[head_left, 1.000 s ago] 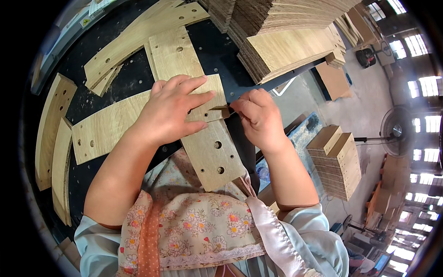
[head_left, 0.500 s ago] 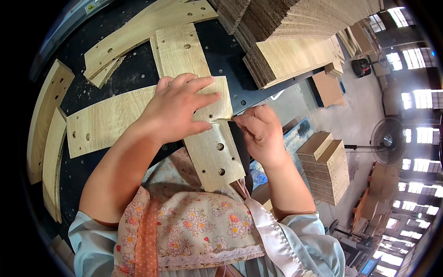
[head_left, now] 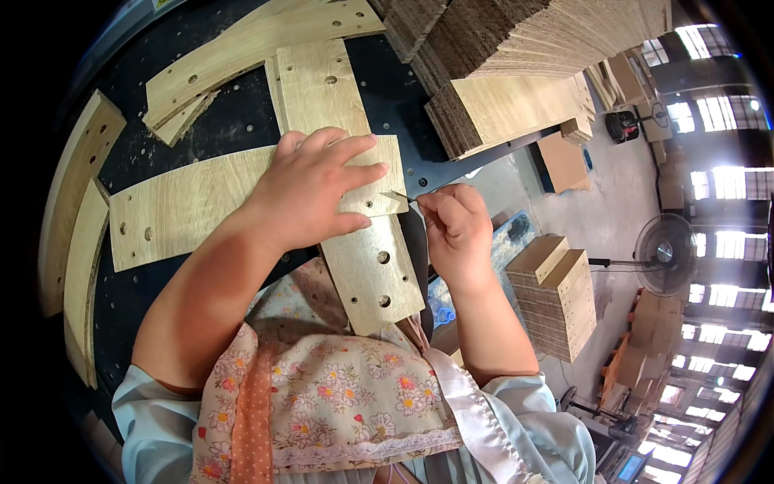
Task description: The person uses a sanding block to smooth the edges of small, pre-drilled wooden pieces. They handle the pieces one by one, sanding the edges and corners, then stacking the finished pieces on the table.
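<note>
Pale curved plywood panel with drilled holes (head_left: 201,206) | frame centre, my left hand (head_left: 310,189) pressed flat | right hand (head_left: 451,226) pinched thin splinter (head_left: 401,196) at its edge | step judged: trimming; next needs steady pull.

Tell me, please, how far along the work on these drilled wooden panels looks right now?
Done: stacks of finished-looking panels stand at the bench's far edge. In hand: the left hand presses flat on a crosswise panel lying over a lengthwise panel, while the right hand pinches something thin at the crosswise panel's end. Left: loose curved pieces lie at the left.
</note>
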Available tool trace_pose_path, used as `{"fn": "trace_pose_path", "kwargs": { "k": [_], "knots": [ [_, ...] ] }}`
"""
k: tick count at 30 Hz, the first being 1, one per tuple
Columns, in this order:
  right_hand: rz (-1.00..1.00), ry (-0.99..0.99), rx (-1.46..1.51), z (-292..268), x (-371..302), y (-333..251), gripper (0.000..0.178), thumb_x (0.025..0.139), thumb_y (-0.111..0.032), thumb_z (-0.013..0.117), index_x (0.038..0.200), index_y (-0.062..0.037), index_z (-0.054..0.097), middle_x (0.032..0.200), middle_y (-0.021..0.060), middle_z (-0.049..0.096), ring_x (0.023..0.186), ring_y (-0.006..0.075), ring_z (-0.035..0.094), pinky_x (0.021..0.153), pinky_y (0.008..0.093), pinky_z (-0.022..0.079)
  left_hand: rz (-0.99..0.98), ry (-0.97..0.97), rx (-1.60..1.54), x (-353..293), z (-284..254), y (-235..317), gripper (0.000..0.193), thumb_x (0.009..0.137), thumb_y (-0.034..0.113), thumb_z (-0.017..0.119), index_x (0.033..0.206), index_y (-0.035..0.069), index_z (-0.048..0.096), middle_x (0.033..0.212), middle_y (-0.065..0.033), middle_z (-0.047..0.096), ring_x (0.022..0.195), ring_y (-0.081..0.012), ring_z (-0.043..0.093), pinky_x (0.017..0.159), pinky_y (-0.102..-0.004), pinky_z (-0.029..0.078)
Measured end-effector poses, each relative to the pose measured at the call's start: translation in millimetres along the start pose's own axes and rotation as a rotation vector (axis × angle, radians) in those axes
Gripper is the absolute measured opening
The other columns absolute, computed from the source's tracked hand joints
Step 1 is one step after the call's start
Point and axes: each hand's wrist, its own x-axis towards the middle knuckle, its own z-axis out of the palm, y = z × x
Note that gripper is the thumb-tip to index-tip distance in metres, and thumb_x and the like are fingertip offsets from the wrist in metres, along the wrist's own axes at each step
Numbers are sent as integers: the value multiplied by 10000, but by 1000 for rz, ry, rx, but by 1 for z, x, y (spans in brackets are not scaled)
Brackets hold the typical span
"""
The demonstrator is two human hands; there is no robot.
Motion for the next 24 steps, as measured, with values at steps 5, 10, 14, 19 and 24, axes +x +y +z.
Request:
{"fn": "trace_pose_path", "kwargs": {
  "k": [5, 10, 14, 19, 24],
  "knots": [
    [-35, -63, 5, -3, -5, -16, 248, 662, 92, 648, 866, -42, 688, 803, 103, 602, 769, 310, 583, 659, 380, 490, -1, 2, -15, 0, 1, -1, 590, 686, 322, 795, 1246, 219, 639, 1437, -6, 453, 1327, -264, 381, 1056, -443, 271],
    [13, -22, -51, -3, -1, -12, 240, 660, 104, 645, 852, -37, 679, 805, 103, 593, 752, 291, 585, 641, 368, 494, 3, 13, -1, -1, 0, 0, 588, 685, 318, 796, 1243, 218, 640, 1434, -4, 457, 1323, -264, 388, 1057, -443, 272],
    [-26, -82, -25, -3, -5, -24, 247, 645, 81, 649, 850, -55, 679, 802, 95, 590, 764, 297, 587, 649, 374, 500, -1, 10, -9, -1, 1, -1, 587, 687, 315, 795, 1245, 221, 639, 1433, -5, 459, 1323, -266, 390, 1055, -442, 274],
    [35, 27, -27, -4, 2, -9, 242, 653, 82, 658, 851, -56, 673, 818, 100, 595, 767, 304, 588, 651, 379, 502, 0, 7, -9, 0, -1, 0, 590, 686, 319, 797, 1246, 220, 640, 1433, -7, 460, 1327, -268, 386, 1052, -444, 276],
    [31, -62, -7, -4, -3, -17, 214, 676, 90, 645, 846, -38, 662, 818, 104, 588, 776, 310, 580, 653, 391, 491, 5, 7, -13, 0, 1, -1, 593, 683, 318, 799, 1247, 222, 642, 1432, -10, 462, 1327, -269, 385, 1055, -443, 275]
  ]
}}
